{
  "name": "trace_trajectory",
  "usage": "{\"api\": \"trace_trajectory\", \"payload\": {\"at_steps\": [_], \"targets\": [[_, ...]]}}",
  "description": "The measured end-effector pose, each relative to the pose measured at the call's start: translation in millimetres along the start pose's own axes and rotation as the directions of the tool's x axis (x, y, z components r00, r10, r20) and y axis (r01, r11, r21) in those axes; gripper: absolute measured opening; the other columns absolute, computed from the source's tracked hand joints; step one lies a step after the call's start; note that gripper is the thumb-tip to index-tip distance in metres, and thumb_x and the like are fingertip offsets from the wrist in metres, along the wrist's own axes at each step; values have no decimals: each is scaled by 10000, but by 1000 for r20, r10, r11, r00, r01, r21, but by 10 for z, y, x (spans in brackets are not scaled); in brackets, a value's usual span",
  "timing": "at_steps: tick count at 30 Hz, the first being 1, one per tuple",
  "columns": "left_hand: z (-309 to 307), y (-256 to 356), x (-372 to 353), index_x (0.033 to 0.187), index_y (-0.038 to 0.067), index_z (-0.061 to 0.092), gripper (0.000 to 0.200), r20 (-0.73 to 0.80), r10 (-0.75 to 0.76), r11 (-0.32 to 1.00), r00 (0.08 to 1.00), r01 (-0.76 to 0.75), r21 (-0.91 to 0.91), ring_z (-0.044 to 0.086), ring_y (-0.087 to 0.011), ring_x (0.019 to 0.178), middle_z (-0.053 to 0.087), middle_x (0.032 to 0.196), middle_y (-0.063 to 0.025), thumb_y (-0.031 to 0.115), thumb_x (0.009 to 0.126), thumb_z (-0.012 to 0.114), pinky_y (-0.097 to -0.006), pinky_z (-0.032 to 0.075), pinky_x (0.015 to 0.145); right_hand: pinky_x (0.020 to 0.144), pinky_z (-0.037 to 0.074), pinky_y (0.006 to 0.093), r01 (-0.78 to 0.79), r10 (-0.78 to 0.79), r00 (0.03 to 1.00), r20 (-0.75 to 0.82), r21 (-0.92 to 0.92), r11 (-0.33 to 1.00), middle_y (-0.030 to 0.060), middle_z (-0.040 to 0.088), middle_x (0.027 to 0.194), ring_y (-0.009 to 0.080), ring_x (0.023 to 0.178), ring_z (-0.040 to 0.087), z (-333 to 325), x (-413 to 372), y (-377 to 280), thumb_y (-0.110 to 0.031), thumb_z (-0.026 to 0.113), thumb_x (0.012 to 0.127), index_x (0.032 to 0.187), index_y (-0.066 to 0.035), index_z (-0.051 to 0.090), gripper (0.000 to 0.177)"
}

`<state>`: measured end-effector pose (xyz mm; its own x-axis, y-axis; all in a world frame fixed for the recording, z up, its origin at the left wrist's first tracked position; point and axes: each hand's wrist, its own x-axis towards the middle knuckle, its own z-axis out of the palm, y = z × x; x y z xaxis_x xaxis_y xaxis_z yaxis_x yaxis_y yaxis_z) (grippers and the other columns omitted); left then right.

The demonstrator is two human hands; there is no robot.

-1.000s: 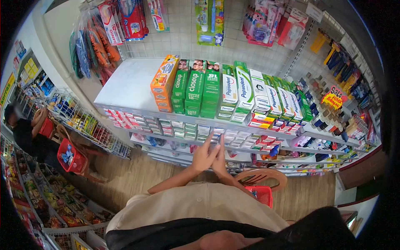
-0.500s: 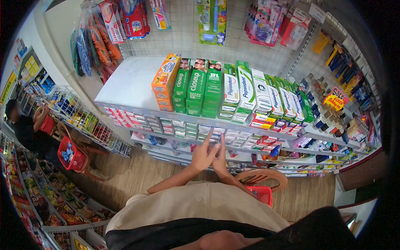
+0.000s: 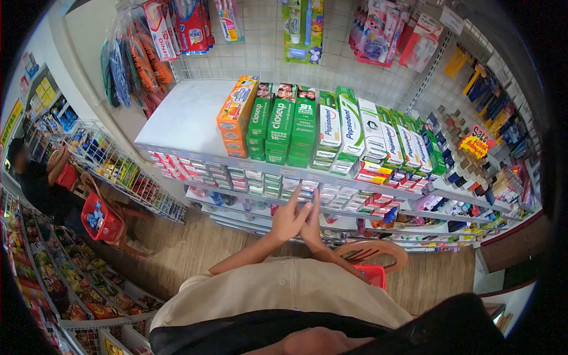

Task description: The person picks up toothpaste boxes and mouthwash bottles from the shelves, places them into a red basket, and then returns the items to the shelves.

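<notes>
My left hand (image 3: 288, 222) and my right hand (image 3: 312, 228) meet in front of the shelf, touching each other near the thumbs. Fingers on both point forward, stretched out, and nothing shows in either hand. Just beyond the fingertips are small toothpaste boxes (image 3: 340, 196) on the second shelf. Above them, the top shelf holds green Closeup boxes (image 3: 279, 127), white and green Pepsodent boxes (image 3: 350, 127) and a stack of orange boxes (image 3: 236, 112), all in a row.
A brown plastic chair (image 3: 384, 251) with a red basket (image 3: 374, 275) stands close at my right. Toothbrush packs (image 3: 303, 29) hang on the wire grid. To the left, a person (image 3: 35, 183) is near another red basket (image 3: 102, 219) and a wire rack (image 3: 127, 168).
My hands keep the same pose and place. The view has shifted very slightly; the boxes stand as before.
</notes>
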<state>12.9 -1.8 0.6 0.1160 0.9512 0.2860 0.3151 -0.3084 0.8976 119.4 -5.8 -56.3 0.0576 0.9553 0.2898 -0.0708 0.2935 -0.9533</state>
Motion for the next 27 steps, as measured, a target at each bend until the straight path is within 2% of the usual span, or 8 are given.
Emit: {"api": "trace_trajectory", "payload": {"at_steps": [4,7,9,13,19,22,25,27], "targets": [[1,34,0,1489,26,364,660,6,-16,998,1000,16,56,528,-171,495,526,563,-87,293,944,625,-333,411,505,828,523,321,31,-31,1000,5,-57,998,141,510,1288,192,983,610,-40,6,40,-33,624,929,1574,-136,12,895],[15,29,5,1489,19,357,682,-11,-5,999,1000,6,48,515,-160,492,521,560,-84,298,935,638,-330,404,499,821,522,316,-55,53,998,46,34,998,148,473,1333,191,989,600,-70,32,53,-17,622,920,1576,-138,14,903],[30,11,7,1488,14,355,693,-18,10,1000,1000,-9,26,507,-154,490,519,557,-83,299,928,647,-328,399,496,824,518,314,11,-13,998,57,23,1000,152,448,1360,189,996,585,-72,33,27,-5,619,913,1577,-138,18,906],[48,-17,9,1482,2,343,713,-14,20,1000,1000,-20,-14,479,-131,486,498,538,-67,288,914,667,-315,372,485,828,515,313,-45,43,995,95,13,999,145,448,1359,189,996,575,-104,10,-44,9,611,907,1578,-132,18,906],[39,-19,-32,1483,4,324,721,-8,47,998,999,-48,-44,437,-112,481,458,523,-46,261,908,675,-307,333,472,838,515,316,31,-31,997,67,-1,1000,134,480,1312,190,1020,587,-93,-12,-67,12,597,910,1577,-120,20,891],[39,-26,-58,1488,6,314,719,-14,56,998,998,-57,-26,426,-113,479,445,522,-40,247,911,668,-305,329,476,844,517,325,-42,41,993,107,10,999,140,488,1318,194,1029,594,-127,-40,-90,2,604,914,1577,-118,26,888],[31,-26,-70,1503,8,290,729,-20,60,998,998,-60,-25,422,-117,477,441,525,-37,235,916,658,-304,331,480,846,517,326,-3,2,990,139,8,1000,151,482,1344,187,1024,597,-122,-49,-122,-9,592,925,1576,-103,37,860],[18,35,-59,1514,10,272,741,-16,59,998,998,-60,-33,420,-120,477,440,527,-36,231,919,654,-303,332,482,856,515,328,53,-46,994,104,-75,996,169,472,1376,204,1028,605,-110,-41,-127,-24,582,933,1575,-83,38,844]]}}
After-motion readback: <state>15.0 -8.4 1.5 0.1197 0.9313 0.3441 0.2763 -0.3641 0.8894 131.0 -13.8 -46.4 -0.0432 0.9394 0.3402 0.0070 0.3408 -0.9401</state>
